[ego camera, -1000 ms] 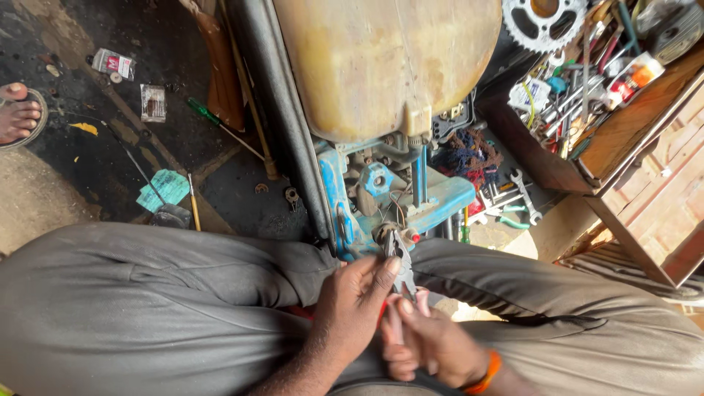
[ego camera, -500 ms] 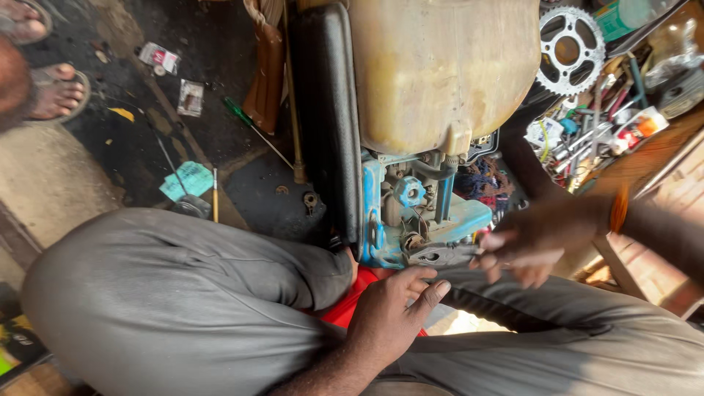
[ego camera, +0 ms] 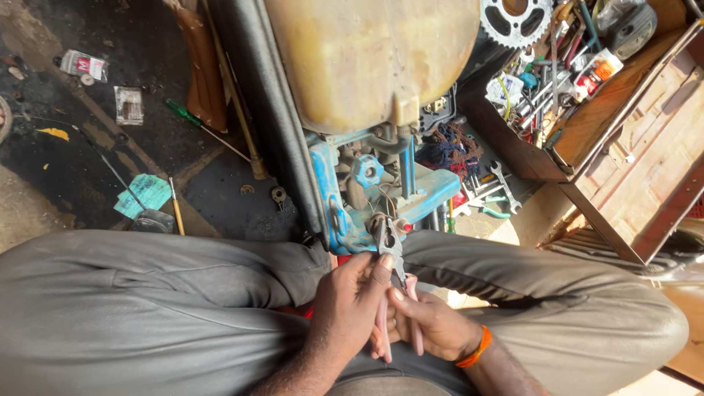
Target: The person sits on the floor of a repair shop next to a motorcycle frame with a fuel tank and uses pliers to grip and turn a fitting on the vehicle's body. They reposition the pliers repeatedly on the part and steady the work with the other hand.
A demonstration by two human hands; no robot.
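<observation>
Both hands, left hand (ego camera: 350, 304) and right hand (ego camera: 429, 323), clamped on pink-handled pliers (ego camera: 392, 275), tip at blue engine (ego camera: 367, 198) between knees. Risk: tip slipping off fitting, pinching fingers.

Both hands meet over the lap on pink-handled pliers (ego camera: 391, 282) — the left hand (ego camera: 350, 304) pinches near the pivot, the right hand (ego camera: 433, 326) wraps the handles. The pliers' nose touches the blue engine housing (ego camera: 345, 213) just beyond — under a yellowed tank (ego camera: 367, 59). A toolbox (ego camera: 587, 110) sits far right.
</observation>
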